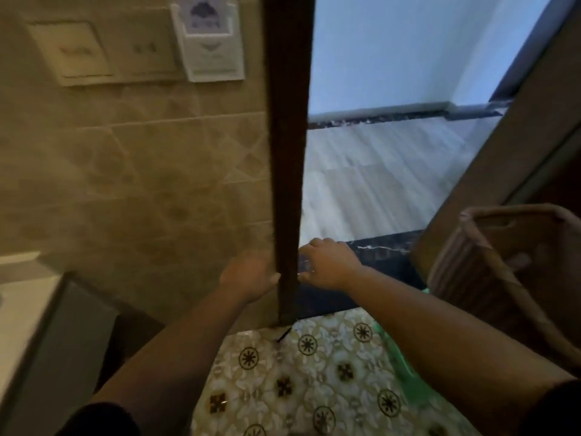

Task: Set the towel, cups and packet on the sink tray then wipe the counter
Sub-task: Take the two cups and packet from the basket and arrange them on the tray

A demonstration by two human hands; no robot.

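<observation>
I see the beige tiled wall (132, 184) filling the left half of my view, its pattern smeared by blur. Right of it the pale grey plank floor (377, 184) of the next room shows through a doorway, washed out and streaked. The dark brown wooden door frame post (287, 152) runs from the top edge down to the cream floor tiles with dark floral medallions (283, 372). At right a brown ribbed wicker basket (503, 278) is cut off by the edge, its contents hidden from me. A white counter edge (19, 309) sits at lower left, mostly out of frame. On the wall, a white card holder (209, 42) and beige switch plate (72, 51) are too blurred to read.

My left hand (248, 275) lies against the post, fingers together, tips hidden behind it. My right hand (327, 265) hangs beyond the post, fingers loosely curled, empty. I can't find the towel, cups or packet here.
</observation>
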